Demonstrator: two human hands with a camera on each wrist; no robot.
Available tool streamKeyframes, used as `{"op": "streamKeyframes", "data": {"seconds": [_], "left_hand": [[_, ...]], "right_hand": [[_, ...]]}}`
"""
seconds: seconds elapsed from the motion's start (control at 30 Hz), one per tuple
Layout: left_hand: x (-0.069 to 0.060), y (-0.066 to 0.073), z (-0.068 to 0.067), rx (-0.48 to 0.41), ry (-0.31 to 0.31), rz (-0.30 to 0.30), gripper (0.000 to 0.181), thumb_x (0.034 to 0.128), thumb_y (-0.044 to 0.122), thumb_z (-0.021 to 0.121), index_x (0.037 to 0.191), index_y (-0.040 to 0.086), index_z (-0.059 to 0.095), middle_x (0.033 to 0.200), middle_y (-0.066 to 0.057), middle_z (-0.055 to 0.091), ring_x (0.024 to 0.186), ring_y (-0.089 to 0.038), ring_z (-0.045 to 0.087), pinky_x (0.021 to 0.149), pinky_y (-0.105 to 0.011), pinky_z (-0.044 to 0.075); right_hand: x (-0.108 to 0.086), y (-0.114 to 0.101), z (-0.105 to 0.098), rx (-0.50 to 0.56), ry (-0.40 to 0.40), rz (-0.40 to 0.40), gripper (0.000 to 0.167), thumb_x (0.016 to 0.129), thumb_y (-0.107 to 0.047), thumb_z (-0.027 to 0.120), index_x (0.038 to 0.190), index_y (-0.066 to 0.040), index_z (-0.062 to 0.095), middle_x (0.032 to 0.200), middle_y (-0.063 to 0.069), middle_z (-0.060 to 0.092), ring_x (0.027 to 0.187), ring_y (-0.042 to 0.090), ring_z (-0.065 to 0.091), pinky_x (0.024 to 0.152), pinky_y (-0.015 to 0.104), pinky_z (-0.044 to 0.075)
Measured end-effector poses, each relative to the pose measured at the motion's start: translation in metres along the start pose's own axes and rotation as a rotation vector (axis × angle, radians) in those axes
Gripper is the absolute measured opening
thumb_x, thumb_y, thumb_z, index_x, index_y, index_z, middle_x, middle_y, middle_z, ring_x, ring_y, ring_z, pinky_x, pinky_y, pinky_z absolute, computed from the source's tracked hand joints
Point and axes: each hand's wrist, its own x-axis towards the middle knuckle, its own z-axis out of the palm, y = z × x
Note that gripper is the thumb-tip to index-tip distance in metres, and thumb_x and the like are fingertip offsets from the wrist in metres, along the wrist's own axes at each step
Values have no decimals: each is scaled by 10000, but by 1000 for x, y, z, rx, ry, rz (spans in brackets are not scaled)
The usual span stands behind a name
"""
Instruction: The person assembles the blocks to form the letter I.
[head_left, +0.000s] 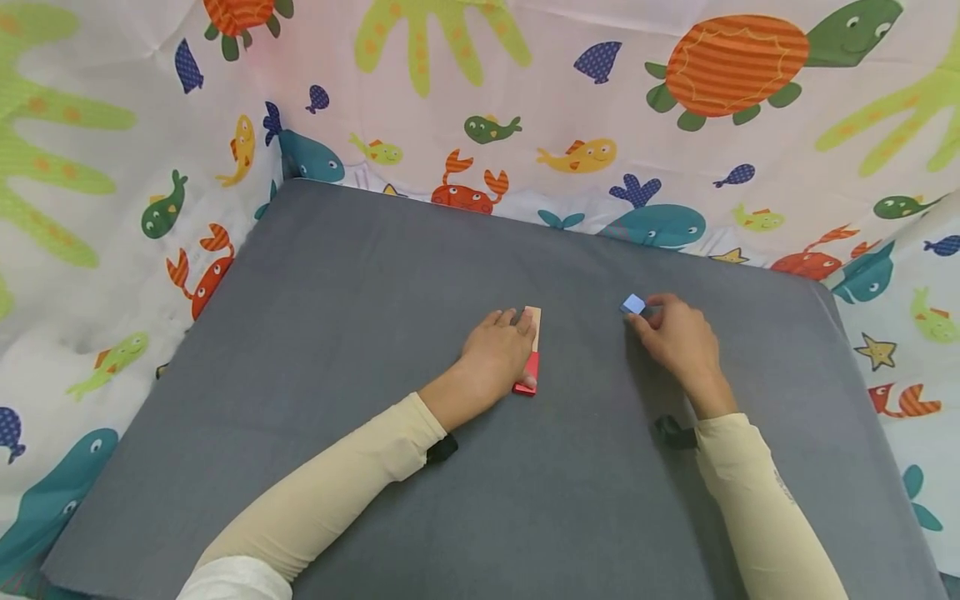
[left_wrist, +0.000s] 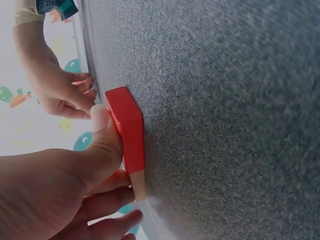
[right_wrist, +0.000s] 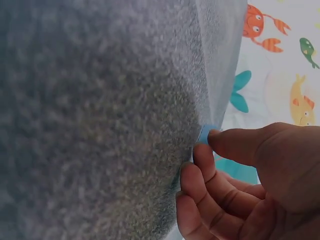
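Observation:
On the grey table lies a long flat piece, a red block (head_left: 528,373) with a pale wood-coloured section (head_left: 535,325) at its far end. My left hand (head_left: 491,354) holds it from the left. In the left wrist view the thumb (left_wrist: 102,132) presses the side of the red block (left_wrist: 131,127), while the fingers reach toward the pale end. To the right, my right hand (head_left: 681,337) pinches a small blue block (head_left: 633,304) between thumb and forefinger. In the right wrist view only part of the blue block (right_wrist: 205,134) shows past the fingertips.
A grey cloth-covered table (head_left: 360,275) spreads out beneath both hands. Behind it and at the sides hangs a white curtain (head_left: 420,125) printed with sea animals. Dark wrist straps (head_left: 442,448) sit under the sleeve cuffs.

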Motion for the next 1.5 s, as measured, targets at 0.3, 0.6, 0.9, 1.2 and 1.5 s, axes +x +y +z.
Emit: {"op": "streamKeyframes", "data": {"seconds": [0.3,0.6,0.9,1.2,1.5], "left_hand": [[0,-1,-1,2,13,17,950,952,660,625,1662,101,334,1736,-46,294,1594,-191,288,1293,-359,241],[-2,1,-1,18,25,13,957,942,652,659,1657,96,350,1727,-48,317,1578,-192,318,1287,-347,249],[1,1,-1,20,30,-3,968,919,650,680,1653,104,365,1721,-33,331,1562,-193,350,1276,-347,276],[2,2,-1,1,8,-11,966,927,642,671,1662,108,343,1734,-30,301,1581,-184,309,1286,-345,250],[0,2,-1,-1,-7,-13,953,940,639,653,1666,110,334,1738,-30,286,1585,-187,304,1286,-353,254]], "right_hand": [[15,-10,-3,10,-42,-75,429,995,-328,721,1237,26,704,908,131,780,716,247,617,564,344,454],[23,-59,7,22,-85,-211,419,994,-290,744,1257,30,683,737,57,697,633,217,577,532,351,437],[32,-91,18,18,-129,-295,404,1018,-268,723,1291,20,647,798,74,721,641,209,588,562,363,485],[38,-102,29,17,-137,-326,381,1021,-254,724,1300,-4,660,834,66,749,659,212,613,601,409,515],[41,-109,37,5,-152,-340,361,1024,-237,724,1293,-6,656,802,51,736,626,202,592,559,378,479]]}}
